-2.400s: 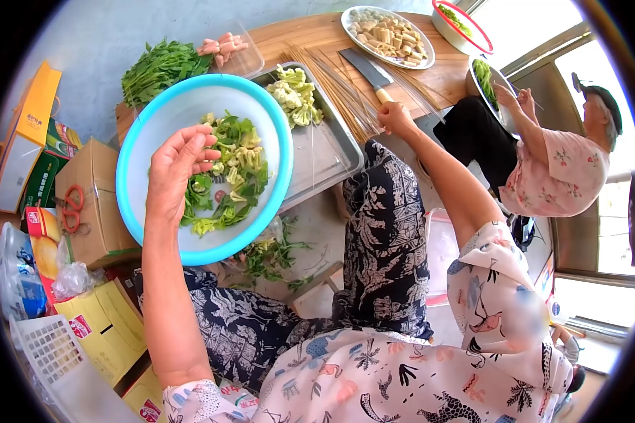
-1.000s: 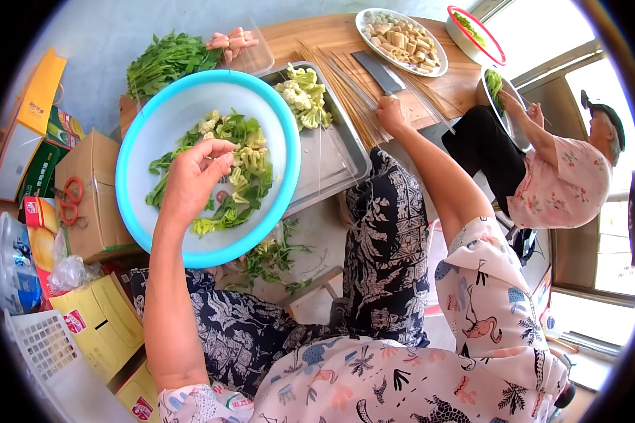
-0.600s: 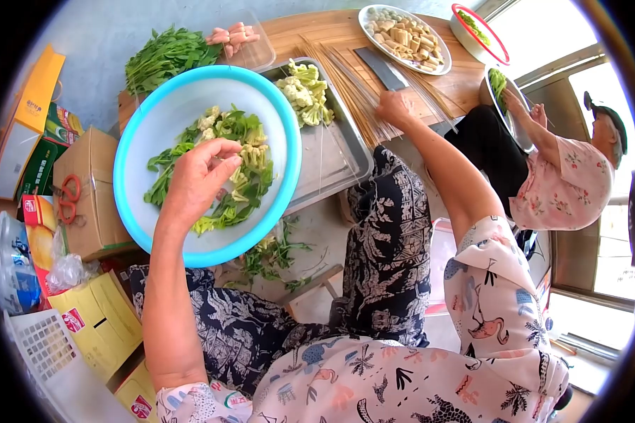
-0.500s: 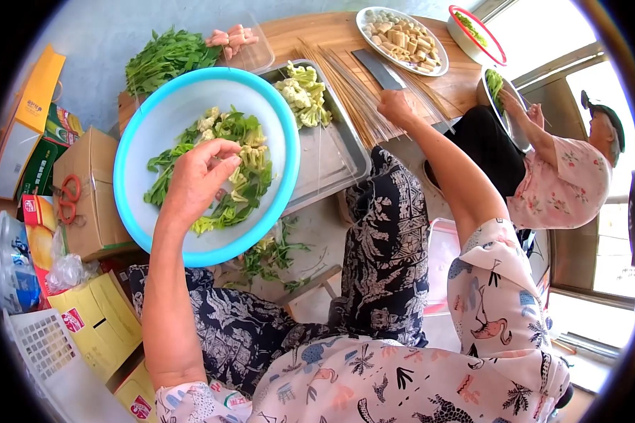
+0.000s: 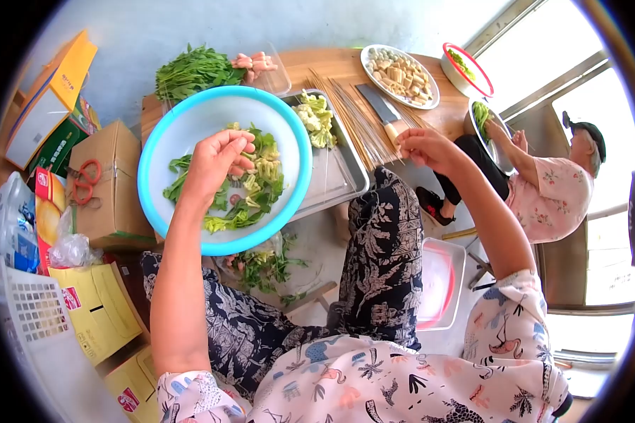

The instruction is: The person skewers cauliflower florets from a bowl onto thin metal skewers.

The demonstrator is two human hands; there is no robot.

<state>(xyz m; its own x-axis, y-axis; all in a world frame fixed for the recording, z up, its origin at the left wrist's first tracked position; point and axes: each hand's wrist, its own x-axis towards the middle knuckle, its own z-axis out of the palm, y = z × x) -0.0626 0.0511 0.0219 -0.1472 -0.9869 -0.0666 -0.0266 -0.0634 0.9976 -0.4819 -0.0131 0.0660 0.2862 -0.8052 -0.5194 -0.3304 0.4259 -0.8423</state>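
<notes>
My left hand (image 5: 222, 161) is over the blue-rimmed basin (image 5: 147, 185), its thumb and fingers drawn together. Whatever lies between them, if anything, is hidden. Below it in the basin are leafy greens (image 5: 180, 169) and pale cauliflower pieces (image 5: 268, 168). Beside the table edge, my right hand (image 5: 429, 146) is raised with its fingertips pinched, close to the wooden handle of a knife (image 5: 377, 104). I cannot make out anything thin in that pinch. Thin wooden skewers (image 5: 349, 116) lie under and left of the knife, partly across the metal tray (image 5: 328, 187).
Cauliflower (image 5: 316, 121) sits in the tray; greens (image 5: 196, 72) and pink meat pieces (image 5: 255, 65) lie behind the basin. A plate of cut food (image 5: 402, 77) stands farther back. At right, another person (image 5: 554, 176) handles greens in a bowl. Boxes (image 5: 106, 187) and scissors (image 5: 85, 183) are at left.
My right hand has drawn back from the skewers by the knife, and the knife handle now shows. My left hand stays over the basin. The whole view has shifted.
</notes>
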